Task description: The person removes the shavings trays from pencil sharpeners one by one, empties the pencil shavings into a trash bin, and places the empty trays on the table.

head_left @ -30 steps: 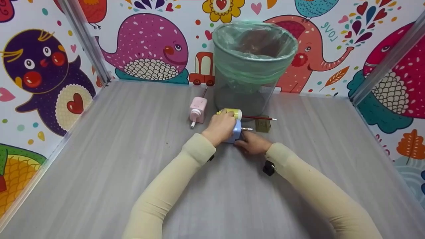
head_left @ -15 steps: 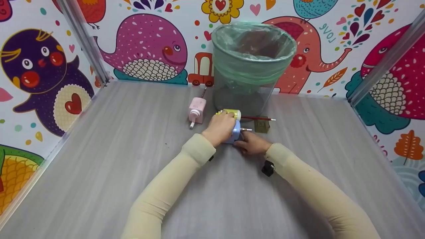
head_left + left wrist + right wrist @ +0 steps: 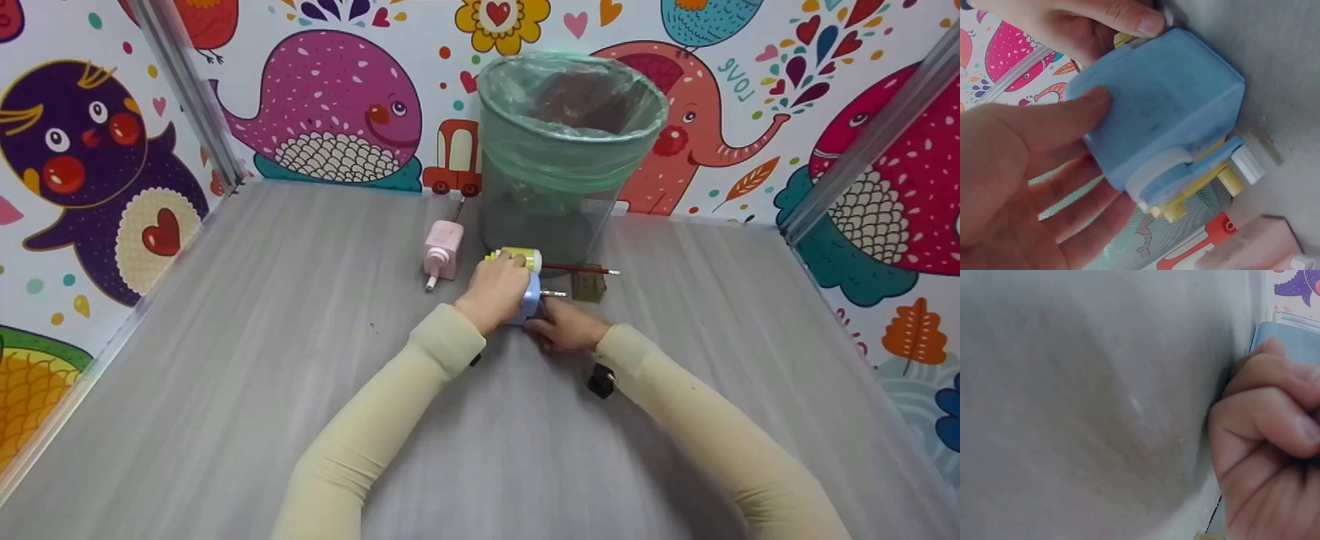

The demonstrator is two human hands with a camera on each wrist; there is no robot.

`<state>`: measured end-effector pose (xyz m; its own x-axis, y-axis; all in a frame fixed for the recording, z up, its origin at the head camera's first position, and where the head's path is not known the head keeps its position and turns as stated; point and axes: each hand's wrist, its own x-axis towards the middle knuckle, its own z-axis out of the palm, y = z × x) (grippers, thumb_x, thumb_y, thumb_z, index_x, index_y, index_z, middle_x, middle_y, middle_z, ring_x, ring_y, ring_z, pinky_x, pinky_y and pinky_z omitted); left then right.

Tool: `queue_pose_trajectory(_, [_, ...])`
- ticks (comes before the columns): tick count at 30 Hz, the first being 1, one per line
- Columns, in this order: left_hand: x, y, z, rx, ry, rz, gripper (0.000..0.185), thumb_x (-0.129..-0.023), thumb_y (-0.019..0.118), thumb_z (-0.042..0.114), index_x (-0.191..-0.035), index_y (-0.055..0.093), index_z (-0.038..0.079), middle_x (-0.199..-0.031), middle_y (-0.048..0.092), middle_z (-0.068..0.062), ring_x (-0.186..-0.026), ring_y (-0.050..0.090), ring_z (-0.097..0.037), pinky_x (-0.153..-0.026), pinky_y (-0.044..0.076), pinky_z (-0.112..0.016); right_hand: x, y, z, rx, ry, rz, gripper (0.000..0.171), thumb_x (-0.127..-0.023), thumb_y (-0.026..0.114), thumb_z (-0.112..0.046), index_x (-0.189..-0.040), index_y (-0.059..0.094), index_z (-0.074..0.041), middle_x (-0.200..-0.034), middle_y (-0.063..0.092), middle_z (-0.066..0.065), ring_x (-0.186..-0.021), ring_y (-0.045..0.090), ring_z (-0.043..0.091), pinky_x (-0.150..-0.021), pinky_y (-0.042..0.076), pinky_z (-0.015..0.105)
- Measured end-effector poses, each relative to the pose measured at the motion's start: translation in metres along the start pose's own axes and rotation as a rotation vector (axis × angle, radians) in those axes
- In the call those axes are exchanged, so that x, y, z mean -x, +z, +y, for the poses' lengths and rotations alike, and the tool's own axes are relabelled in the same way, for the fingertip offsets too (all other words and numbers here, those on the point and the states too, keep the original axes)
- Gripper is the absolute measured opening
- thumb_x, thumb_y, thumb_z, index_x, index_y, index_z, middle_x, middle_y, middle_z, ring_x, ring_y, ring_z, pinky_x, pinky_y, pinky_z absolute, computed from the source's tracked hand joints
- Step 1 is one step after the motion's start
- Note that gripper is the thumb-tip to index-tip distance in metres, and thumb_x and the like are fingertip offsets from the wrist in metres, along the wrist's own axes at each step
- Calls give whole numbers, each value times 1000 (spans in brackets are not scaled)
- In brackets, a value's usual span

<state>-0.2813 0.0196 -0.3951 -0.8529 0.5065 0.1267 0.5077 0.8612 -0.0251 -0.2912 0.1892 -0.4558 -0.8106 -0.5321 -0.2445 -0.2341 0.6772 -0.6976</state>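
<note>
Left hand (image 3: 495, 292) clasped over blue plastic box-shaped pencil sharpener (image 3: 1162, 121) on grey desk (image 3: 262, 360), near far edge before green-lined bin (image 3: 570, 150); right hand (image 3: 566, 326), fingers curled, gripping sharpener's side.

Blue sharpener (image 3: 529, 298): small boxy pale-blue plastic body, rounded corners, sitting on the grey worktop (image 3: 300, 337) near the middle, just near of the mesh bin. Yellow parts show at its far end and underside in the left wrist view (image 3: 1185, 205), with a white stub beside them. A short thin pencil end (image 3: 553, 293) sticks out of its right side, lying level, tip pointing right.
</note>
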Motion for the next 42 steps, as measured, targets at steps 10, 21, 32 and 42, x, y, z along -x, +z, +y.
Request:
queue_pose_trajectory(10, [0,0,0,20,-10,-18,32,-88,75,20,-116,72,5,-125,67,-10,-113,64,-29,-88,58,-46,3,0,-1,-9,90,9,39,-105,52,-19,-138,43,-2,-85,58,2,-66,54,11,-58,44,25])
queue_pose_trajectory(21, [-2,-2,1,28,-21,-42,36,-88,75,22,-119,71,5,-127,66,-10,-117,63,-29,-91,57,-45,1,2,0,-115,60,21,33,-102,58,-24,-125,49,-3,-67,56,-4,-56,52,8,-52,44,23])
queue_pose_trajectory(32, [0,1,-1,11,-18,-1,31,-87,75,18,-115,74,6,-121,68,-9,-112,64,-27,-87,58,-44,-1,8,2,-119,37,54,19,-103,56,-22,-110,55,-4,-62,54,-4,-51,50,7,-48,42,23])
queue_pose_trajectory(42, [0,1,-2,50,-27,-26,32,-88,75,21,-117,72,7,-127,66,-9,-116,62,-28,-88,57,-47,1,4,0,-106,87,34,28,-104,53,-23,-124,51,-5,-72,55,-1,-58,51,9,-51,43,23])
